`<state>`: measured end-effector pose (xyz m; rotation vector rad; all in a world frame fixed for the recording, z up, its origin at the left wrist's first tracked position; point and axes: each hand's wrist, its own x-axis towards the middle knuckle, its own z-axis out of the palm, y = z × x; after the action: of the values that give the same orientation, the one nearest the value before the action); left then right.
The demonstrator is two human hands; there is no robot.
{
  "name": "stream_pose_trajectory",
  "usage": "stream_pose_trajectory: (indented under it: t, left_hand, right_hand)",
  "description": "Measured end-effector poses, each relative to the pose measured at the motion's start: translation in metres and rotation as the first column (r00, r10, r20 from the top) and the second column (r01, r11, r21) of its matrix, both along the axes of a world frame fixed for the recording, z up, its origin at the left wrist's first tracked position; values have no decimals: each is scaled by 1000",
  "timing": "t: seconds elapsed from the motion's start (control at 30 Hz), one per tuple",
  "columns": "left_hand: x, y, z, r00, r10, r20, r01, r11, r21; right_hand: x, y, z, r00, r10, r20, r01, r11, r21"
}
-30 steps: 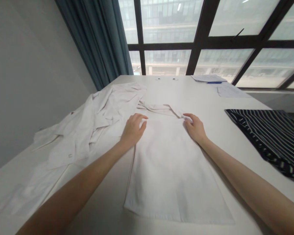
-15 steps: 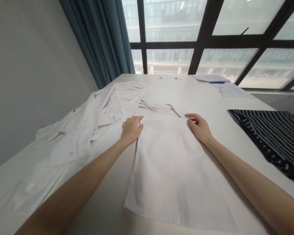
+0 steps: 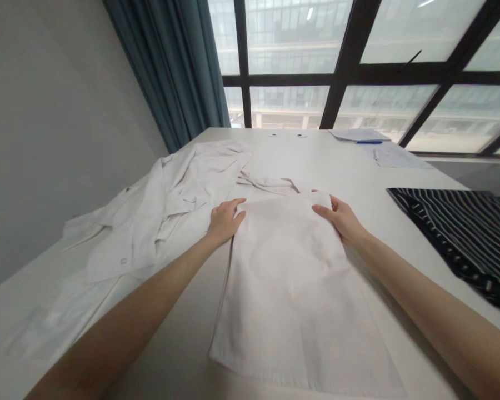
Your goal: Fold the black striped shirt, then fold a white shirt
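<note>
A white garment [image 3: 289, 278] lies spread in front of me, folded along its far edge, its hem toward me. My left hand [image 3: 227, 218] is closed at its far left corner, thumb and fingers pinching the edge. At the far right corner my right hand [image 3: 342, 218] grips the cloth between thumb and fingers, and that corner is raised a little off the table. Fingers of my right hand are partly hidden behind the cloth. Just beyond the far edge lie thin white fabric strips [image 3: 270, 182].
A rumpled white garment [image 3: 144, 222] covers the left of the white table [image 3: 283, 155]. On the right lies a black-and-white striped cloth [image 3: 462, 233]. Papers [image 3: 400, 155] and a blue pen [image 3: 369, 143] are at the back right, before the window. A blue curtain [image 3: 179, 66] hangs back left.
My right hand has taken hold of the garment's far right corner and lifted it slightly, wrinkling the cloth there. My left hand stays at the left corner.
</note>
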<state>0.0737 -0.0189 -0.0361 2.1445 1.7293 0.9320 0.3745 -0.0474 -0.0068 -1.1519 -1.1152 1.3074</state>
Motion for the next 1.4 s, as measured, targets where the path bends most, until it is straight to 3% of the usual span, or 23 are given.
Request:
stream_pose_trajectory:
  t: [0.07, 0.13, 0.2, 0.27, 0.3, 0.37, 0.47, 0.67, 0.93, 1.07, 1.4]
  left_hand:
    - [-1, 0, 0, 986, -19, 164, 20, 1000, -7]
    - [-1, 0, 2, 904, -68, 423, 81, 997, -11]
    - [0, -2, 5, 715, -98, 692, 171, 985, -38]
    - [3, -5, 8, 511, -73, 857, 285, 954, -89]
    - [4, -6, 9, 440, -53, 896, 336, 936, -109]
    - [5, -8, 11, 372, -34, 928, 389, 913, -122]
    - [7, -9, 11, 348, -61, 935, 373, 925, -78]
    - [8, -9, 9, 386, -88, 918, 306, 951, -37]
    - [9, -9, 13, 294, -46, 955, 293, 955, -44]
    - [11, -8, 13, 281, -28, 959, 259, 965, -48]
    - [9, -5, 7, 336, 2, 942, 197, 978, -72]
  right_hand:
    - [0, -1, 2, 998, 35, -59, -33, 999, 42]
    - [2, -1, 2, 995, 66, -78, -62, 997, 49]
    - [4, -1, 2, 993, 81, -82, -78, 996, 33]
    - [6, -1, 1, 992, 87, -89, -86, 996, 20]
    - [7, -1, 0, 992, 88, -93, -87, 996, 18]
    - [9, -1, -1, 993, 82, -89, -81, 997, 17]
    - [9, 1, -3, 996, 57, -63, -55, 998, 27]
    - [7, 3, -8, 999, 4, -46, 0, 997, 78]
    - [12, 4, -15, 996, 40, -82, -35, 997, 65]
    - [12, 5, -16, 998, 52, -17, -50, 994, 94]
    - [7, 4, -7, 997, 26, 68, -40, 976, 216]
